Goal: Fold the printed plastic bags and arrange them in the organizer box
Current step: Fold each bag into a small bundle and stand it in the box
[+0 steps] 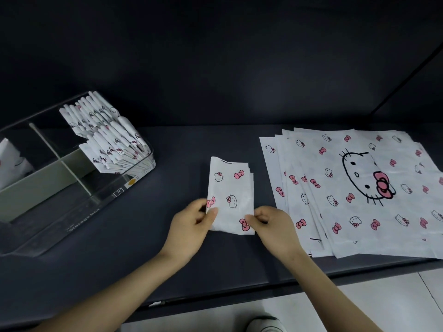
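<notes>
Dark and matte, the surface (167,259) ran across your view in front of an equally dark wall (215,56), with pale floor tiles (359,303) and the toe of a shoe (266,324) showing below its near edge. At the middle of the surface lay the folded bag (231,188), a white plastic strip printed with small cat faces and pink bows, its long side running away from you. Your left hand (191,226) had its grip closed on the strip's lower left edge, thumb and fingers pinching the plastic. Your right hand (273,228) pinched the lower right corner in the same way. To the right, just beside that hand, sat the stack of flat bags (359,188), fanned out unevenly, the top one showing a large cat face with a pink bow. To the left, well apart from the strip, stood the clear organizer box (134,178), set at an angle and printed with the words "Storage box" on its near wall. White dividers (60,161) split it into compartments. The far right compartment held a row of folded bags (112,140) standing on edge and leaning together. One more white printed piece (12,159) showed in the compartment at the far left edge of the view.
</notes>
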{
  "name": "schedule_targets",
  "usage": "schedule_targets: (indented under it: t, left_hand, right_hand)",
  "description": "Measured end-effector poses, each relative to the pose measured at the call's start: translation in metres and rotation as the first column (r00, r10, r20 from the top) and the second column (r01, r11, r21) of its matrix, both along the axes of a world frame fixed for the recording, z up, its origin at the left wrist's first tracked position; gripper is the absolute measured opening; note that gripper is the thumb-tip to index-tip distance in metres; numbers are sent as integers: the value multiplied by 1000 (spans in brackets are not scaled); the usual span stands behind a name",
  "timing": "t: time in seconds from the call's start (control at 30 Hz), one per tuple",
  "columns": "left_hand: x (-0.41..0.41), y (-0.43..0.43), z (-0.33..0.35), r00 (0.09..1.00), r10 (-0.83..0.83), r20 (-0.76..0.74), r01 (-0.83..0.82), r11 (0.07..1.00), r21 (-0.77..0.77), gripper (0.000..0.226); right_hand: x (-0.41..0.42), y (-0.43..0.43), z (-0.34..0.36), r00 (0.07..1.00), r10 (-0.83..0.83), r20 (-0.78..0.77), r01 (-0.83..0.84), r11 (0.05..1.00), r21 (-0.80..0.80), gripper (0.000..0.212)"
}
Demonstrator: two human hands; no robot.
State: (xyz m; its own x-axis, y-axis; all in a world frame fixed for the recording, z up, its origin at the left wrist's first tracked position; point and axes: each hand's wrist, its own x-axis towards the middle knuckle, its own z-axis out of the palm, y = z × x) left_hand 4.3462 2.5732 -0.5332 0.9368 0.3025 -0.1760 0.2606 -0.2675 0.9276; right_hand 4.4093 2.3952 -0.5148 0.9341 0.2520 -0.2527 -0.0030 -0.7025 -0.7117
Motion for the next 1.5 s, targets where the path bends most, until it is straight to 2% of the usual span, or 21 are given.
schedule_targets:
  t: [0.03, 0.1, 0.2, 0.33, 0.5, 0.57, 0.77, 0.83, 0.97, 1.03, 1.1, 1.13, 1.2, 1.23, 1.27, 1.3, 1.37, 1.4, 1.5]
  left_hand:
    - [0, -1, 3, 998, 57, 14, -58, 996, 65, 12]
    - [-2, -2, 2, 994, 97, 50, -106, 972, 210, 28]
    - [-4, 0, 1, 997, 31, 69, -56, 917, 395, 39]
    - [-1, 0, -7, 985, -63, 158, -28, 855, 518, 32]
    - [-1, 1, -16, 966, -161, 203, -7, 768, 640, 39]
    - [-2, 4, -19, 956, -195, 220, -24, 693, 720, 39]
    - [-4, 13, -25, 932, -250, 261, -74, 575, 814, 36]
    - [0, 17, -22, 899, -369, 234, -11, 517, 856, 37]
    - [15, 29, -17, 749, -663, 12, 223, 269, 937, 50]
    - [22, 37, -18, 693, -715, -87, 311, 188, 932, 53]
    - [26, 43, -21, 686, -712, -149, 368, 163, 916, 54]
    - [27, 45, -23, 689, -705, -169, 387, 161, 908, 55]
    - [26, 46, -25, 694, -695, -189, 408, 164, 898, 55]
    - [26, 46, -26, 695, -692, -192, 409, 162, 898, 55]
    - [26, 45, -25, 697, -691, -191, 407, 162, 899, 55]
    - [26, 45, -24, 698, -692, -185, 403, 165, 900, 55]
    - [27, 45, -23, 698, -695, -172, 395, 173, 902, 56]
    - [27, 46, -23, 702, -692, -171, 394, 177, 902, 56]
    - [28, 47, -23, 714, -676, -185, 408, 186, 894, 57]
  right_hand:
    - [1, 2, -1, 1000, -10, 8, 11, 999, -34, 35]
    - [3, 4, -2, 1000, -19, 25, 21, 995, -94, 37]
    - [1, 9, -1, 997, -47, 62, 54, 991, -121, 42]
    - [-5, 13, 0, 987, -78, 137, 91, 992, -89, 55]
    - [-7, 13, -1, 988, -122, 91, 126, 991, -40, 51]
    - [-8, 14, 0, 989, -127, 82, 131, 990, -46, 49]
    - [-5, 17, 1, 990, -128, 66, 135, 986, -103, 48]
    - [-4, 18, 2, 990, -135, 50, 140, 984, -109, 48]
    - [-4, 20, 1, 990, -111, 88, 124, 980, -157, 45]
    - [-3, 19, -1, 990, -93, 105, 110, 979, -173, 45]
    - [-4, 20, -2, 990, -64, 126, 89, 974, -208, 45]
    - [-7, 21, -2, 981, -39, 188, 84, 968, -238, 44]
    - [-14, 19, -7, 885, 60, 461, 123, 926, -356, 25]
    - [-18, 17, -11, 829, 133, 544, 128, 901, -415, 15]
    - [-21, 16, -15, 795, 213, 567, 97, 879, -467, 26]
    - [-22, 12, -21, 777, 322, 541, 8, 854, -521, 39]
    - [-20, 6, -31, 733, 477, 485, -144, 806, -575, 48]
    - [-20, 3, -34, 736, 515, 440, -197, 784, -588, 48]
    - [-20, -9, -41, 773, 513, 373, -207, 759, -617, 51]
